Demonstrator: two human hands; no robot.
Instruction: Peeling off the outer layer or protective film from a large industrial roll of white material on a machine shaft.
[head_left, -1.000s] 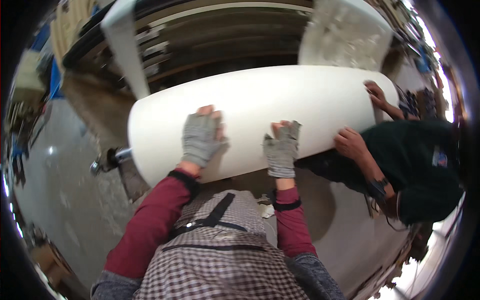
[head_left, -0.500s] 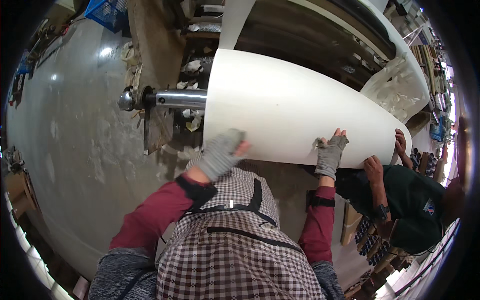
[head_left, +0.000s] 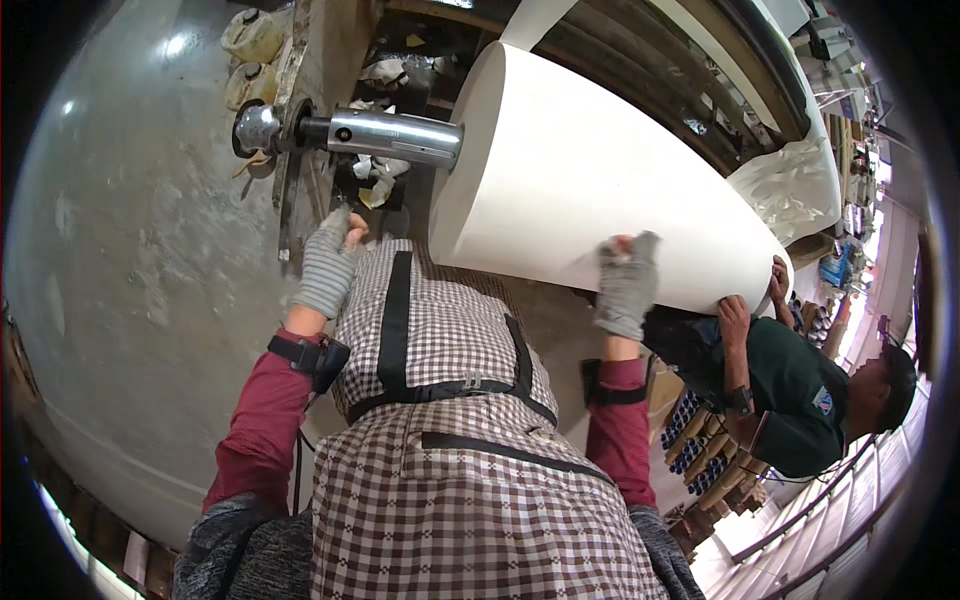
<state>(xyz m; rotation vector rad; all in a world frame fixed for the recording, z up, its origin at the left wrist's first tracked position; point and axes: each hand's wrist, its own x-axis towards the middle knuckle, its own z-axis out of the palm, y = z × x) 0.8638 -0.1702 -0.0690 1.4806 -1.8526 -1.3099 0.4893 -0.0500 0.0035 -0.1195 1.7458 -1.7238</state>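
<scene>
A large white roll of sheet material (head_left: pixel 590 170) lies before me on a steel shaft (head_left: pixel 400 137). My left hand (head_left: pixel 328 268), in a grey striped glove with bare fingertips, is off the roll, near its left end and below the shaft. Its fingers are curled in, and no object shows in them. My right hand (head_left: pixel 627 288), in a grey glove, is over the roll's near side. Motion blurs its fingers, so I cannot tell whether it touches the surface. At the far right end, a co-worker's hands (head_left: pixel 735 320) rest on the roll.
The shaft's left end sits in a metal stand (head_left: pixel 292 135). Behind the roll is a machine frame with crumpled white sheet (head_left: pixel 795 185) at its right. Yellowish jugs (head_left: pixel 250 85) stand on the grey floor (head_left: pixel 130 280). Scraps (head_left: pixel 380 185) lie below the shaft.
My left hand has left the roll and moved left. My right hand has shifted slightly left, its fingers now more curled. The view has tilted, showing the roll's left end face and the co-worker's head.
</scene>
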